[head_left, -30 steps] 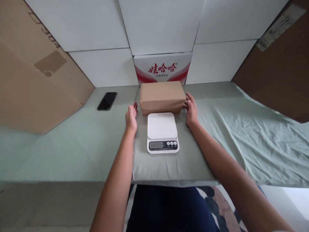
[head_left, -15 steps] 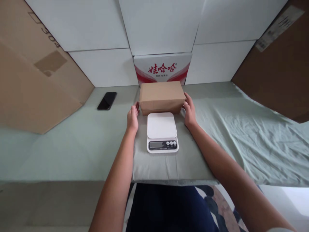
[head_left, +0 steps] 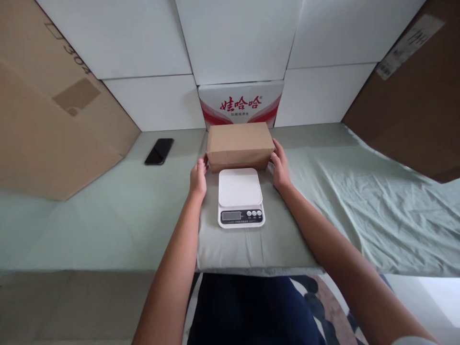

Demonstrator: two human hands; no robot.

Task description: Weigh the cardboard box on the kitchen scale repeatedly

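A brown cardboard box (head_left: 240, 138) rests on the green cloth, just behind a white kitchen scale (head_left: 240, 197). My left hand (head_left: 199, 177) is against the box's left end, fingers partly hidden behind its corner. At the opposite end, my right hand (head_left: 281, 165) has its fingers curved around the right side. Between them the two hands hold the box. The scale's plate carries nothing, and its grey display shows no readable figures. Its front panel has round buttons on the right.
A black phone (head_left: 159, 151) lies on the green cloth (head_left: 108, 220) to the left. Large cardboard panels stand at the left (head_left: 53, 143) and right (head_left: 406, 110). Behind the box is a white carton with red lettering (head_left: 240, 103), below white panels (head_left: 237, 38).
Almost nothing differs. The view has shifted slightly, and both hands stay at the ends of the box, with the right fingers a touch closer in.
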